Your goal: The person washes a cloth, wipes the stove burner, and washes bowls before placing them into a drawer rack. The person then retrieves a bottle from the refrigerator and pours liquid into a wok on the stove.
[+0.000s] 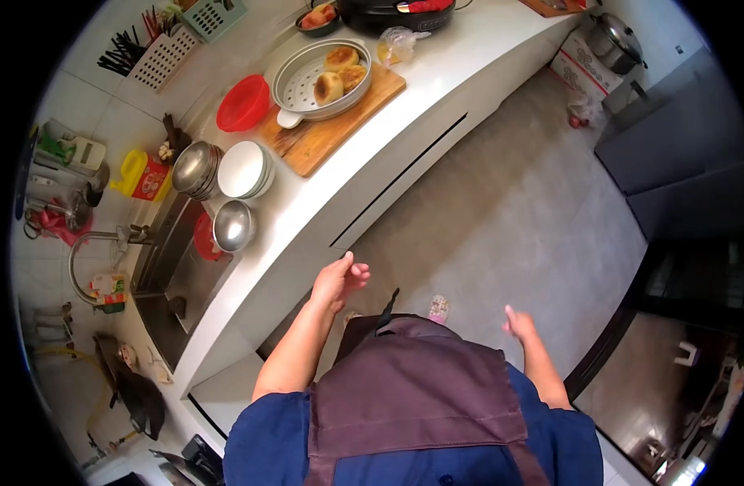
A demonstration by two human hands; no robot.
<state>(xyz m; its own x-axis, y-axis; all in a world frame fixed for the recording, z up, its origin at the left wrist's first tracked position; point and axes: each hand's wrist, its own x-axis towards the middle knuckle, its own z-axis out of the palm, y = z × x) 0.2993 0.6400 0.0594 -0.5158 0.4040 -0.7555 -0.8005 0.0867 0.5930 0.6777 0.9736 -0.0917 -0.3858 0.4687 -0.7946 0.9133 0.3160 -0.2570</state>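
My left hand (339, 281) is in the air beside the front edge of the counter, near a metal bowl (235, 226). Its fingers bend loosely and are apart, with nothing in them. Over the floor on the other side, my right hand (519, 323) hangs open and empty, a finger stretched out. Neither hand touches anything. Ahead on the counter, a round steamer tray (297, 91) with holes bears several browned buns (342, 58). The tray rests on a wooden cutting board (307, 154). I wear a dark apron (420, 389).
A red basin (244, 104), stacked white bowls (244, 168) and stacked metal bowls (195, 168) stand by the sink (189, 279). A plastic bag (399, 44) and a black appliance (380, 18) lie farther along. Across the floor are a dark cabinet (696, 138) and a pot (615, 42) on a box.
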